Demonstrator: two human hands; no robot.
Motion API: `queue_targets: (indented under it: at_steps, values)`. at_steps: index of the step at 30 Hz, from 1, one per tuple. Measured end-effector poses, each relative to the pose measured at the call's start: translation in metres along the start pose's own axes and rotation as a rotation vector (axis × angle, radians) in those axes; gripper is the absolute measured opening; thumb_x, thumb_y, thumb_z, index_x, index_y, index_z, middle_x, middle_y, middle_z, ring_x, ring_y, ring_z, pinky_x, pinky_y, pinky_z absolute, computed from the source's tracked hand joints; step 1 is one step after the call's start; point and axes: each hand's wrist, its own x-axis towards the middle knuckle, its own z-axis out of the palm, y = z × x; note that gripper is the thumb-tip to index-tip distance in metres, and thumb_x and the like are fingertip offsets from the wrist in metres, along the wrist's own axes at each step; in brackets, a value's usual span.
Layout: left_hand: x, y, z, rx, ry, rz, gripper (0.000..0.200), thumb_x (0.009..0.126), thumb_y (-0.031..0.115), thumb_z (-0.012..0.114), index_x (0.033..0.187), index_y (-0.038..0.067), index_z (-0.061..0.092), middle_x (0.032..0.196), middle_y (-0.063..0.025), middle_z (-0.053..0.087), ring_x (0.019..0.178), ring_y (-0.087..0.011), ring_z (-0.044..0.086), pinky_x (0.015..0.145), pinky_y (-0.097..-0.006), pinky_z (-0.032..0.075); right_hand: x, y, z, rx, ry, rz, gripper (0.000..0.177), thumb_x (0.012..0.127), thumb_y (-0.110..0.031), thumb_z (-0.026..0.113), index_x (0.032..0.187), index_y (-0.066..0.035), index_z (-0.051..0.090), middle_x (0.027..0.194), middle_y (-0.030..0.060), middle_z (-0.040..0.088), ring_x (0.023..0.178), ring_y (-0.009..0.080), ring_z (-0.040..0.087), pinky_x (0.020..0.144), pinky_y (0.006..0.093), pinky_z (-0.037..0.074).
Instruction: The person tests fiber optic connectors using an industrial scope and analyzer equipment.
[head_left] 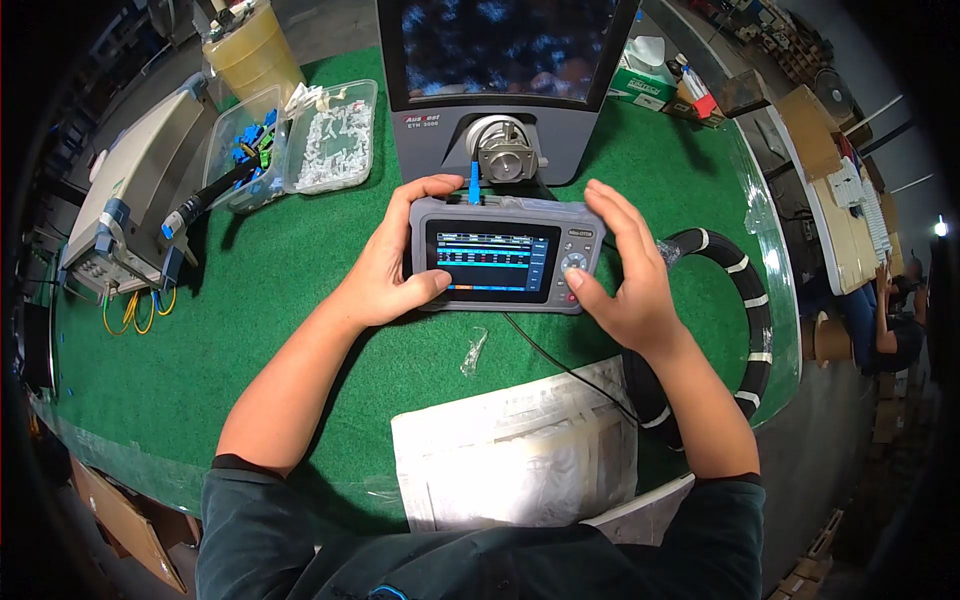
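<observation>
A grey handheld tester with a lit screen lies between my hands on the green mat. My left hand grips its left end, thumb on the front beside the screen. My right hand is at the right end, with the thumb on the round keypad and the fingers stretched along the side. A blue connector is plugged into the tester's top edge. Behind it stands a large dark monitor unit with a round metal fixture.
Left are a bench instrument, a bin of blue and green connectors and a bin of white parts. A coiled black cable lies right, a paper sheet in front. A person is at the far right.
</observation>
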Motion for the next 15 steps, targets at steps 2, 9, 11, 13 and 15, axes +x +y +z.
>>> queue_targets:
  at_steps: [2,9,11,13,15]
  values:
    - [-0.001,0.000,0.003,-0.045,0.020,0.005,0.086,0.071,0.020,0.070,0.148,0.002,0.035,0.151,-0.0188,0.043,0.138,-0.0289,0.047,0.117,-0.0428,0.036,0.001,-0.003,0.000,-0.074,-0.004,-0.082,0.061,0.087,-0.024,0.074,0.143,-0.005,0.056,0.149,0.0256,0.051,0.134,0.0442,0.052,0.113,0.0566,0.039]
    - [-0.001,0.000,0.006,-0.056,0.048,-0.017,0.075,0.079,0.032,0.072,0.141,0.005,0.038,0.150,-0.0197,0.041,0.135,-0.0272,0.046,0.115,-0.0421,0.037,0.001,-0.012,0.001,-0.258,-0.040,-0.208,0.044,0.083,-0.027,0.075,0.127,-0.023,0.072,0.155,0.0252,0.046,0.136,0.0479,0.048,0.110,0.0695,0.036]
    - [-0.001,-0.001,0.006,-0.063,0.049,-0.015,0.075,0.079,0.031,0.072,0.140,0.005,0.038,0.150,-0.0195,0.041,0.135,-0.0271,0.046,0.114,-0.0419,0.038,0.002,-0.013,0.001,-0.281,-0.056,-0.211,0.043,0.083,-0.026,0.075,0.126,-0.024,0.072,0.156,0.0244,0.046,0.137,0.0477,0.048,0.110,0.0697,0.037]
    - [-0.001,-0.002,0.006,-0.059,0.050,-0.015,0.074,0.079,0.029,0.072,0.140,0.005,0.038,0.149,-0.0192,0.042,0.134,-0.0267,0.047,0.114,-0.0416,0.038,0.001,-0.013,0.001,-0.304,-0.072,-0.213,0.043,0.083,-0.026,0.075,0.125,-0.024,0.072,0.156,0.0236,0.046,0.137,0.0475,0.048,0.110,0.0699,0.037]
    - [-0.001,-0.002,0.006,-0.061,0.054,-0.010,0.073,0.080,0.029,0.072,0.140,0.005,0.038,0.148,-0.0190,0.043,0.134,-0.0267,0.047,0.114,-0.0417,0.038,0.000,-0.011,0.001,-0.302,-0.069,-0.230,0.042,0.082,-0.026,0.074,0.124,-0.023,0.073,0.156,0.0225,0.047,0.137,0.0473,0.048,0.109,0.0701,0.037]
